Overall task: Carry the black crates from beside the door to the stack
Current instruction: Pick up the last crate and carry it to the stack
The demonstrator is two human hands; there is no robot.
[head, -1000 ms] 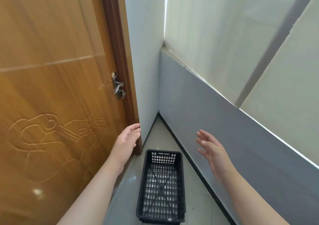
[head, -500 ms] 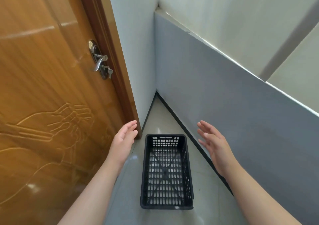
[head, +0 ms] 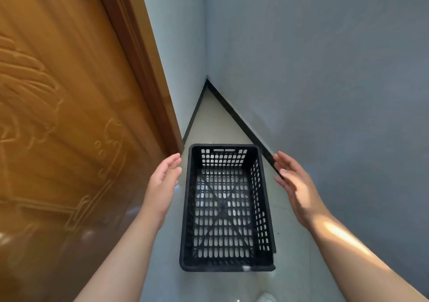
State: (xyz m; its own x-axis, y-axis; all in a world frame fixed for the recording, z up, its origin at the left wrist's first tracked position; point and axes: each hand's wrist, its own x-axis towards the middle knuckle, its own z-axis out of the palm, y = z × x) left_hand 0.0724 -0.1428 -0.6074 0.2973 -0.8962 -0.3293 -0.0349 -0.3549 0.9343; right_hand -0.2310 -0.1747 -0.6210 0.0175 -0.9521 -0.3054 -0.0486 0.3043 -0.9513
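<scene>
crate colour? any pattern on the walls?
Black crate; walls and base perforated with a grid of small slots. Head view.

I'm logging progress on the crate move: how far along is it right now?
Done: nothing visible; no stack is in view. In hand: the left hand and right hand are open on either side of the black perforated plastic crate, which sits empty on the floor beside the wooden door, not yet gripped. Left: take a grip, lift it and carry it to the stack.

black crate [head: 226, 209] (empty), spread hands flanking
</scene>
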